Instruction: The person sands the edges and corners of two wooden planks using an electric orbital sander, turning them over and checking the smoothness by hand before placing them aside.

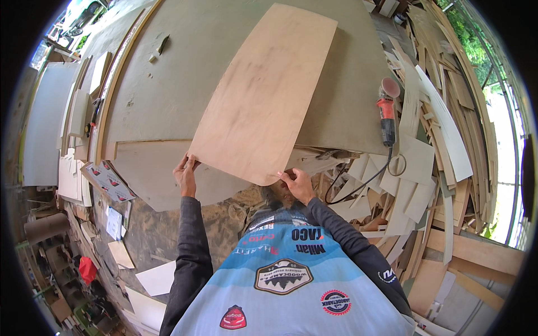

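Observation:
A long, pale plywood panel with rounded corners and faint dark smudges lies over the workbench, its near end jutting past the bench edge toward me. My left hand pinches the near left corner between thumb and fingers. At the near right corner, my right hand grips the rounded edge, thumb on top. Both hands are closed on the panel; the fingers beneath it are partly hidden. To the right of the panel, a red and black angle grinder with a round pinkish disc rests on the bench.
The greenish-grey workbench has a wooden strip along its left side. A black cord runs from the grinder off the near edge. Stacked wood offcuts crowd the right. Loose sheets and a red cloth-like item lie at lower left.

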The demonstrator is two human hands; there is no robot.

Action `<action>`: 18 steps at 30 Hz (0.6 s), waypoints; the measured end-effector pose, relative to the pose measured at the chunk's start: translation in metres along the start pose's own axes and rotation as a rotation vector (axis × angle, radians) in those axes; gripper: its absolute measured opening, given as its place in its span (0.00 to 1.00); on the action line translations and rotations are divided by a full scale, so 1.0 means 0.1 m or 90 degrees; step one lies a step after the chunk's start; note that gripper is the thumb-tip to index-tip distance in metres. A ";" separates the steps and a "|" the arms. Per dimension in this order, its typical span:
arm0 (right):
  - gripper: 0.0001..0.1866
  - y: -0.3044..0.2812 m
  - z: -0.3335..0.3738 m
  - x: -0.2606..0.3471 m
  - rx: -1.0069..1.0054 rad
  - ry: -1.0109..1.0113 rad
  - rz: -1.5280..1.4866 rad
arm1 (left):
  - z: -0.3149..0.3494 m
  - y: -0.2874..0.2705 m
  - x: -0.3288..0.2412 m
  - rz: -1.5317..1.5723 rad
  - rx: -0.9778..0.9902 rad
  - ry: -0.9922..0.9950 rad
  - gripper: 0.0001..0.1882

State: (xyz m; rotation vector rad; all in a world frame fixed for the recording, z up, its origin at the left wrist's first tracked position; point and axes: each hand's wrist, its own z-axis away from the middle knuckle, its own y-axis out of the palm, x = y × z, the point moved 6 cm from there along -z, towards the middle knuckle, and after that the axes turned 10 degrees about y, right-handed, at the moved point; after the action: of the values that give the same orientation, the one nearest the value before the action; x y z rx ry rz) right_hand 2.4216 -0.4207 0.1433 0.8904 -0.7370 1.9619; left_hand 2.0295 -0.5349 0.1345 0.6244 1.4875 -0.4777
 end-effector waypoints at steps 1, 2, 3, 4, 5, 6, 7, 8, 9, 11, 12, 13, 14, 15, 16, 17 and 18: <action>0.22 0.00 0.00 0.02 -0.003 -0.009 -0.001 | 0.00 -0.01 0.01 -0.008 0.006 -0.001 0.21; 0.22 0.00 0.00 0.03 -0.007 -0.018 -0.001 | 0.01 -0.02 0.02 -0.016 0.013 -0.003 0.22; 0.22 0.00 -0.02 0.02 -0.004 -0.016 0.008 | 0.00 -0.02 0.03 -0.023 0.020 -0.003 0.22; 0.22 0.00 -0.04 0.00 -0.002 -0.014 0.016 | -0.01 -0.03 0.04 -0.019 0.022 -0.003 0.22; 0.22 -0.01 -0.06 -0.02 -0.001 -0.012 0.024 | -0.02 -0.02 0.05 -0.015 0.023 -0.004 0.21; 0.23 -0.01 -0.08 -0.04 0.003 -0.014 0.021 | -0.03 -0.03 0.07 -0.011 0.026 -0.005 0.21; 0.23 -0.02 -0.10 -0.06 0.006 -0.016 0.018 | -0.04 -0.05 0.10 -0.001 0.023 -0.004 0.20; 0.23 -0.03 -0.11 -0.08 0.008 -0.018 0.014 | -0.06 -0.06 0.12 0.008 0.021 -0.002 0.20; 0.23 -0.03 -0.11 -0.08 0.015 -0.013 0.006 | -0.07 -0.06 0.13 0.018 0.019 -0.002 0.20; 0.23 -0.02 -0.11 -0.08 0.028 -0.001 -0.011 | -0.08 -0.08 0.15 0.024 0.017 -0.006 0.20; 0.23 -0.02 -0.10 -0.07 0.043 0.019 -0.025 | -0.08 -0.09 0.15 0.026 0.015 -0.007 0.20; 0.22 -0.02 -0.09 -0.05 0.058 0.039 -0.038 | -0.08 -0.09 0.16 0.026 0.017 -0.010 0.20; 0.22 -0.02 -0.08 -0.05 0.073 0.058 -0.052 | -0.08 -0.08 0.17 0.025 0.019 -0.012 0.20; 0.22 -0.03 -0.08 -0.05 0.074 0.059 -0.039 | -0.09 -0.09 0.17 0.023 0.022 -0.014 0.20; 0.22 -0.04 -0.09 -0.05 0.076 0.060 -0.027 | -0.09 -0.09 0.17 0.024 0.021 -0.013 0.20; 0.22 -0.05 -0.09 -0.05 0.077 0.061 -0.014 | -0.10 -0.09 0.18 0.025 0.020 -0.013 0.20; 0.22 -0.05 -0.10 -0.05 0.080 0.048 -0.002 | -0.10 -0.08 0.17 0.026 0.020 -0.012 0.20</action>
State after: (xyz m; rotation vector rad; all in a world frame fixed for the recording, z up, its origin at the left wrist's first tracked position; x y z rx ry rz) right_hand 2.4252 -0.4130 0.1343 0.8854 -0.5737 2.0446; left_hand 2.0169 -0.5331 0.1170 0.6720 1.4488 -0.4745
